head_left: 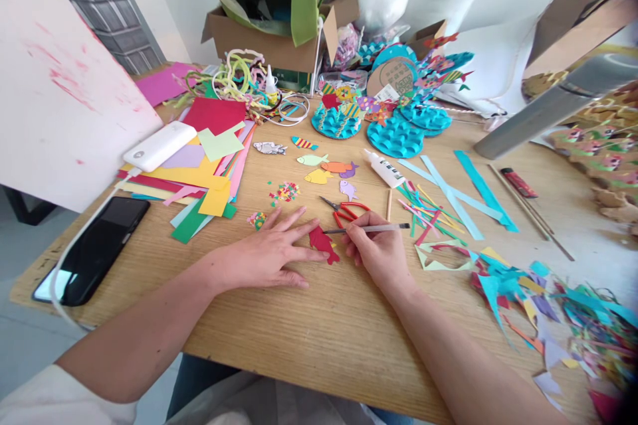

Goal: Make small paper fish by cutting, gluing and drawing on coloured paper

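Note:
A red paper fish (321, 242) lies on the table in front of me. My left hand (272, 249) is spread flat beside it, with fingertips resting on its left and lower edges. My right hand (376, 249) pinches a slim grey pen (383, 228), whose tip points left and meets the fish. Just beyond are red-handled scissors (343, 212), partly behind my right hand. Small piles of paper bits (286, 192) lie past my left fingers. Several cut paper fish, among them a lilac one (347, 190) and a yellow one (318, 176), lie farther back.
A glue bottle (385, 169) lies near paper strips (433, 212). Scraps (518, 292) cover the right side. Coloured paper (216, 116), a power bank (159, 146) and a phone (94, 249) sit at left. Blue craft bases (396, 136) and a grey cylinder (538, 113) stand behind.

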`<move>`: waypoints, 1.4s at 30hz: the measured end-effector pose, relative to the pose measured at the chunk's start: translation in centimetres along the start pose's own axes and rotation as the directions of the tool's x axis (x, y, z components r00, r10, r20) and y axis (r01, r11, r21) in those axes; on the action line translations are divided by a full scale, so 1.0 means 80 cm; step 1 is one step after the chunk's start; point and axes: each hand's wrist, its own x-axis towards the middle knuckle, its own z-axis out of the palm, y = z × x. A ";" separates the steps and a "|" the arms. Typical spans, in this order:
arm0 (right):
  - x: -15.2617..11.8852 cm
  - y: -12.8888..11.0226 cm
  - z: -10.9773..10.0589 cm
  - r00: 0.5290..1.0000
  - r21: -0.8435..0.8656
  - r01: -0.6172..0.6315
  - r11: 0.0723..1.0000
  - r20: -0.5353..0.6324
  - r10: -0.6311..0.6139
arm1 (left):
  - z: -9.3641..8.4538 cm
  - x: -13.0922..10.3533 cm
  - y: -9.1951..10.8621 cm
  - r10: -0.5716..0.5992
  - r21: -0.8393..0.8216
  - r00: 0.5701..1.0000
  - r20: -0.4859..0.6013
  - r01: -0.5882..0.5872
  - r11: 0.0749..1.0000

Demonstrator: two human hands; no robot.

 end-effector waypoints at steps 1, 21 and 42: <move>0.000 0.000 0.000 1.000 0.001 -0.004 1.000 -0.001 0.004 | 0.000 0.000 0.000 0.000 0.001 1.000 0.000 0.000 1.000; -0.001 -0.005 0.001 1.000 -0.005 -0.008 1.000 0.004 0.008 | 0.001 -0.001 -0.001 -0.003 -0.003 1.000 -0.006 0.003 1.000; -0.002 -0.004 0.000 1.000 0.004 -0.011 1.000 0.022 0.011 | 0.001 0.000 -0.001 0.007 -0.005 1.000 -0.012 -0.007 1.000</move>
